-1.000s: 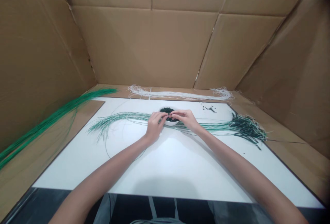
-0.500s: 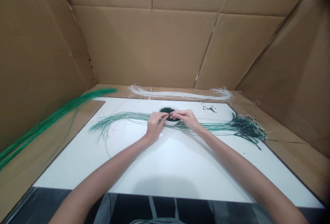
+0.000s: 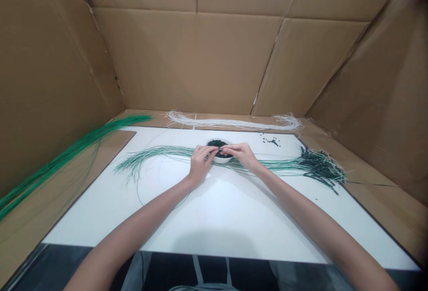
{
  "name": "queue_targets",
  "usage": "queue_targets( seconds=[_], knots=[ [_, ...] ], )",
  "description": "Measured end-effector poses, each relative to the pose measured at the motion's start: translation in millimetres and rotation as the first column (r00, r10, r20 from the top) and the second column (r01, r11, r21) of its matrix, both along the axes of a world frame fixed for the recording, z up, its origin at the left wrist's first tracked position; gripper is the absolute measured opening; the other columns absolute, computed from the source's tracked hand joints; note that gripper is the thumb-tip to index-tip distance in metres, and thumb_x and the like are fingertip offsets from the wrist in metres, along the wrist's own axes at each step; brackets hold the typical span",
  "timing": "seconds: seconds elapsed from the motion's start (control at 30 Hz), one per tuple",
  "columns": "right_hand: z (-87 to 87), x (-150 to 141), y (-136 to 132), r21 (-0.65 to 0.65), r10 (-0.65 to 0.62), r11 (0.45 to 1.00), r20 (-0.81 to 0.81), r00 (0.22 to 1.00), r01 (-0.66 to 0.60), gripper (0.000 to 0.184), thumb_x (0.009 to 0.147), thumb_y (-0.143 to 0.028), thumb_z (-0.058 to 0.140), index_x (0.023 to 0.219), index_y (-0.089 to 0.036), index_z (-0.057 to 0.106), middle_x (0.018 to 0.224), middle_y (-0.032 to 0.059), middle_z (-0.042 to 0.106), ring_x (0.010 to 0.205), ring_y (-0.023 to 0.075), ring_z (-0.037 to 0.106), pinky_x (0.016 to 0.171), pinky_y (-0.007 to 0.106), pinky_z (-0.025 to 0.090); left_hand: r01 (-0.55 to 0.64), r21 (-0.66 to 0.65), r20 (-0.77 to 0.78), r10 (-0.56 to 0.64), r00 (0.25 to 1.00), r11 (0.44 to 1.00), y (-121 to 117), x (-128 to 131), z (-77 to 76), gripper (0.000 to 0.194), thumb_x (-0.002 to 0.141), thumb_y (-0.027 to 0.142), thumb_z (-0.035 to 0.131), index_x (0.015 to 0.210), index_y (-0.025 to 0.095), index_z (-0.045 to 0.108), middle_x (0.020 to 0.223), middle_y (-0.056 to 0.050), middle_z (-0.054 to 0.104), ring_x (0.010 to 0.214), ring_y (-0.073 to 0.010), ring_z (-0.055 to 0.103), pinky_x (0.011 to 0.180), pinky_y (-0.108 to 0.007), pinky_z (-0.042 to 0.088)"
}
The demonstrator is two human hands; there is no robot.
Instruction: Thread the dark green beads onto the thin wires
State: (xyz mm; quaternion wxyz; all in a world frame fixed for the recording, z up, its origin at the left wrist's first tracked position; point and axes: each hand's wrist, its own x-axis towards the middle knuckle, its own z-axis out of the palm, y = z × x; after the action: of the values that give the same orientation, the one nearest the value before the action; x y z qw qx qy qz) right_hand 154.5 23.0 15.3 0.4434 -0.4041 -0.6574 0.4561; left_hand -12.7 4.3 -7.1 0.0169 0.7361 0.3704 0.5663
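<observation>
The left hand (image 3: pixel 200 162) and right hand (image 3: pixel 245 154), fingertips closed, pinch a thin strand (image 3: pixel 220 150) over a white bowl (image 3: pixel 223 160), which holds dark beads (image 3: pixel 217 143) and stands on the white surface (image 3: pixel 234 219), a green bundle (image 3: pixel 167 150) showing to either side, with cardboard walls (image 3: pixel 200 59) around.

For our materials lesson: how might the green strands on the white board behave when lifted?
The green strands would probably flex, since some curve freely. Their left ends may splay, being fanned out. The dense dark cluster may weigh down the right end.
</observation>
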Motion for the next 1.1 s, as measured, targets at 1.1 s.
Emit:
queue_targets(
  seconds=[1.1],
  knots=[
    [6.9, 2.7, -2.1, 0.093, 0.014, 0.995, 0.19, 0.982, -0.032, 0.03, 0.066, -0.036, 0.06, 0.083, -0.013, 0.067, 0.075, 0.0068, 0.068, 0.07, 0.0177, 0.061, 0.07, 0.028, 0.047, 0.131, -0.137, -0.005, -0.133, 0.991, 0.982, -4.0, 0.2, 2.6, 0.02, 0.081, 0.02, 0.045, 0.094, 0.018, 0.06, 0.086, -0.002, 0.065, 0.074, -0.0134, 0.049, 0.07, -0.028, 0.043]
  ],
)
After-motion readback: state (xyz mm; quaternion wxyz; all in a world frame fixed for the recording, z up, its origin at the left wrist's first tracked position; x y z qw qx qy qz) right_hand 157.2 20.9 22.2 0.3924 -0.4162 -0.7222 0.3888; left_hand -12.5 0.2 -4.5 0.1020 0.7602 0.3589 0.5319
